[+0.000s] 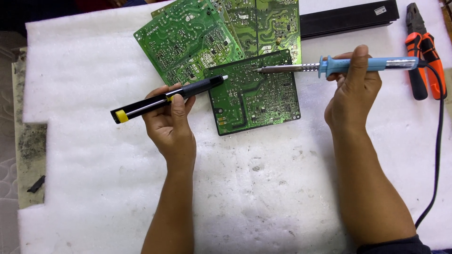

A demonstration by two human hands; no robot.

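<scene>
The left hand (pixel 170 123) grips a black desoldering pump (pixel 169 98), the right hand (pixel 352 96) a blue soldering iron (pixel 339 66), both tips over a green circuit board (pixel 254 94).

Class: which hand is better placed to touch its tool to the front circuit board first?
Probably the right hand: its soldering iron tip is already over the front circuit board; the left hand's desoldering pump reaches only its edge.

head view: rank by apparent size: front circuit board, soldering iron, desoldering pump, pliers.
1. Front circuit board, largest.
2. Soldering iron and desoldering pump: similar length, too close to rank.
3. Pliers, smallest, partly cut off.
</scene>
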